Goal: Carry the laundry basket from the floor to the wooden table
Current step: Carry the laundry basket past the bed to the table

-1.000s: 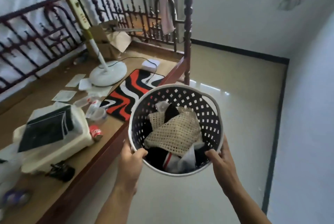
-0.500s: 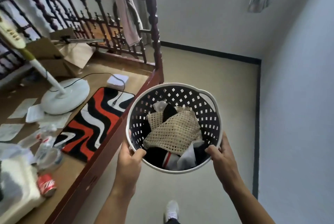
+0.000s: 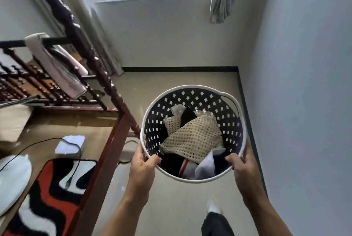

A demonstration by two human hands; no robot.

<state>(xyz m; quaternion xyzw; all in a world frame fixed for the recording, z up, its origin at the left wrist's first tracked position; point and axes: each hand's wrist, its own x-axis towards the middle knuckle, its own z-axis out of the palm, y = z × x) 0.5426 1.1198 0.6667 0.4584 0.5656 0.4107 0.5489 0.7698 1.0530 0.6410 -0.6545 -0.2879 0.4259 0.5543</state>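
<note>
I hold a round black laundry basket [image 3: 192, 100] with a white rim in the air over the floor, right of centre. Inside lie a cream mesh cloth [image 3: 192, 136] and dark and white clothes. My left hand [image 3: 142, 161] grips the near-left rim and my right hand [image 3: 242, 163] grips the near-right rim. The wooden table surface [image 3: 95, 133], with a dark red-brown front edge and carved railing, lies to the left of the basket and lower in view.
On the wooden surface sit a red, black and white rug [image 3: 51, 194], a white fan base [image 3: 11, 180], a cable and a white packet [image 3: 70, 144]. A towel [image 3: 55, 66] hangs on the railing. A carved post [image 3: 106, 83] stands beside the basket. A white wall is close on the right.
The view has swung right and up towards the window. The wooden surface has slid to the left of the frame. The basket stays in both hands, now beyond the table's corner post.
</note>
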